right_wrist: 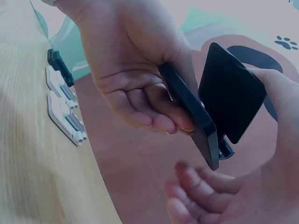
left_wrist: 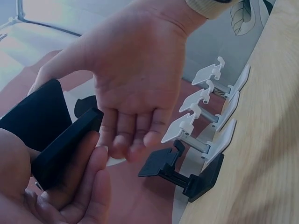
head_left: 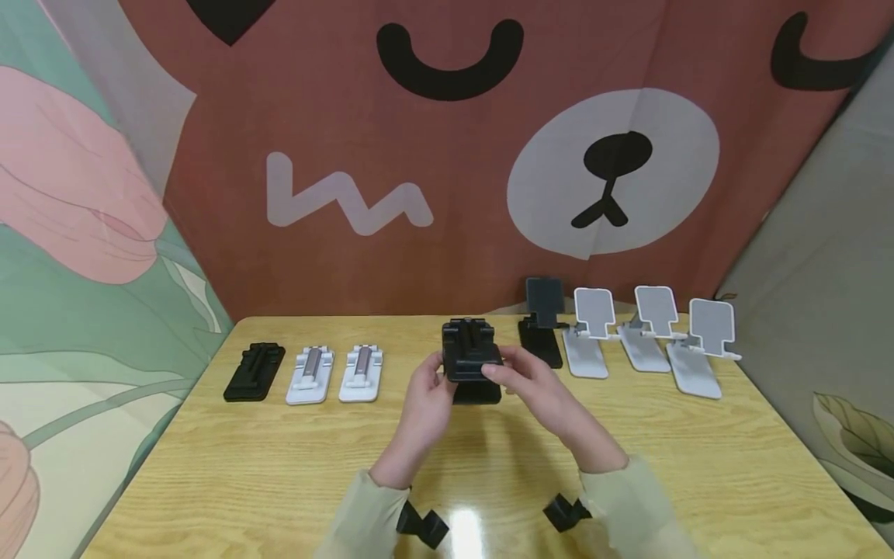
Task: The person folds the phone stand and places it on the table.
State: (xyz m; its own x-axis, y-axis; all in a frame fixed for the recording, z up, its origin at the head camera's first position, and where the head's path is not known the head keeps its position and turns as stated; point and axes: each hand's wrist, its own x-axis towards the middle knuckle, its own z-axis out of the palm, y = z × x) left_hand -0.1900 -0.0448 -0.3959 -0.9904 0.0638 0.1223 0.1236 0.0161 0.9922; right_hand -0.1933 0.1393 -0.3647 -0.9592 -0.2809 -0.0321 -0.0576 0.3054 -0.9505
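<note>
A black folding phone stand (head_left: 472, 349) is held above the table, its plate (right_wrist: 229, 95) tilted away from the base (right_wrist: 196, 121). My left hand (head_left: 427, 396) grips the base, fingers along its underside in the left wrist view and thumb hidden behind it. With its thumb, my right hand (head_left: 548, 392) touches the plate near a lower corner. The other right fingers (left_wrist: 135, 133) bend loosely and look apart from the stand in both wrist views. Hinge and support are partly hidden between plate and base.
On the table's left lie folded stands: one black (head_left: 254, 372), two white (head_left: 310, 376) (head_left: 361, 374). Unfolded ones stand at the back right, a black stand (head_left: 542, 341) and several white stands (head_left: 588, 353). A patterned cloth (head_left: 335, 272) hangs behind the wooden table (head_left: 279, 473).
</note>
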